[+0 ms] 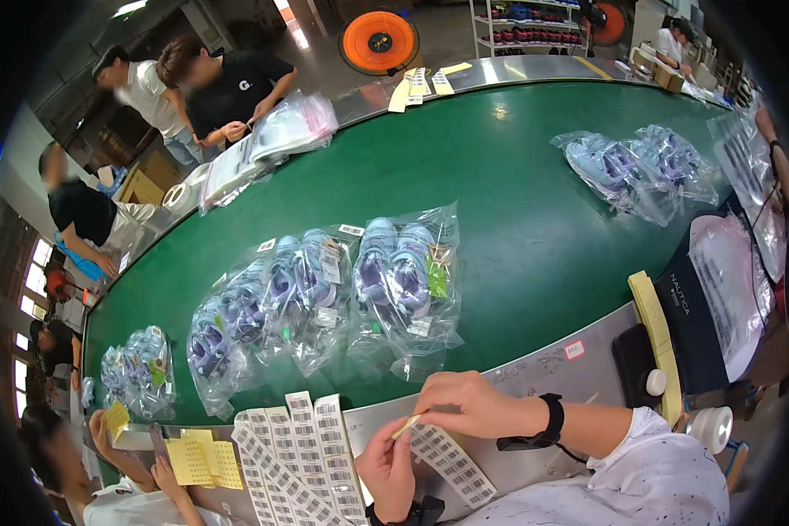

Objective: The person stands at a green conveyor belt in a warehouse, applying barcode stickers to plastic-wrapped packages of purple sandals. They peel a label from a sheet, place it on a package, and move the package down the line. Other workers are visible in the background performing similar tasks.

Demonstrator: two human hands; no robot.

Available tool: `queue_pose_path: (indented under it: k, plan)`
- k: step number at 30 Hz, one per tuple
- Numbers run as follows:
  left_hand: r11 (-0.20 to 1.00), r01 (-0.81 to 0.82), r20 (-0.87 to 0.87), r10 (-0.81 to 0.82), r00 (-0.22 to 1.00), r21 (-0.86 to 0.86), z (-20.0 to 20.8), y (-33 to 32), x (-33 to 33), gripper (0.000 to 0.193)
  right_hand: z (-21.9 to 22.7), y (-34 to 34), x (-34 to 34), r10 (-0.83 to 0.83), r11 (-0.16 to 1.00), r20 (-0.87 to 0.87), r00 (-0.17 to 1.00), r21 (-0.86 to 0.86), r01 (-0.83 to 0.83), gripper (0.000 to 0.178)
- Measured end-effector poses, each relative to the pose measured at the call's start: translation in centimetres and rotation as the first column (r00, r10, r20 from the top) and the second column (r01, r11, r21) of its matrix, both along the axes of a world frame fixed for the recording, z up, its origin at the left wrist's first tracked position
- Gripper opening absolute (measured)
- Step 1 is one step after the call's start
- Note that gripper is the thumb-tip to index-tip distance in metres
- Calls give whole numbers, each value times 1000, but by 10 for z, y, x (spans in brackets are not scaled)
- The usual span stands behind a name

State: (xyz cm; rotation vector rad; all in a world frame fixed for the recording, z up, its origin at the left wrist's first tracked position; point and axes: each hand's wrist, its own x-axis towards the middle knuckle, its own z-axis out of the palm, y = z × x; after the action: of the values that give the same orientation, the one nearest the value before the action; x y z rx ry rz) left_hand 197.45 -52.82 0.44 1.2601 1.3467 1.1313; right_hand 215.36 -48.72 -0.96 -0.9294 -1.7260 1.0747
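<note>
Both my hands meet at the top end of a strip of barcode stickers (454,467) by the near metal edge. My left hand (386,472) pinches the strip's curled, yellowish end between thumb and finger. My right hand (466,403) is closed at the same end, its fingertips touching the strip; whether a loose sticker is between them I cannot make out. Left of my hands lie several overlapping barcode sticker sheets (302,447). Beyond them on the green belt is a pair of light blue and purple shoes (394,272) in a clear plastic bag.
More bagged shoes (302,280) lie along the green belt (500,175), another group (636,167) at far right. A co-worker at lower left holds yellow sticker sheets (203,460). A dark case (633,364), white cap (656,381) and navy bag (710,289) sit at right.
</note>
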Motion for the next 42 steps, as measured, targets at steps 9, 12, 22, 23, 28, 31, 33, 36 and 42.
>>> queue_pose_path:
  k: [9,12,22,23,28,31,33,36,42]
  plan:
    - [999,45,-35,-45,998,1,-15,-2,6,16,-6,-8,8,-108,994,-60,992,-25,107,8]
    - [991,107,-134,-96,986,78,-14,-2,2,15,-7,-7,11,-43,984,-101,994,-174,25,9]
    - [992,103,-17,-104,994,-77,-31,-3,4,28,-9,-14,7,-216,901,250,944,423,94,8]
    - [984,134,41,-130,991,-118,-32,-2,6,33,-10,-15,7,-210,902,268,940,425,81,9]
    - [975,147,190,-114,975,-169,-35,-1,18,48,6,-19,14,-111,923,269,957,385,-1,7]
    - [981,85,243,-40,969,-176,-31,1,23,48,26,8,36,-138,976,131,982,187,112,6]
    - [986,53,279,-8,960,-158,-29,1,32,46,28,38,52,-174,984,145,974,48,169,5]
    - [989,59,273,-20,962,-133,-31,0,38,41,33,58,58,-196,978,-87,977,-87,189,6]
    - [997,69,452,-49,891,-27,-47,7,30,46,25,46,47,-33,965,-161,986,-262,-11,8]
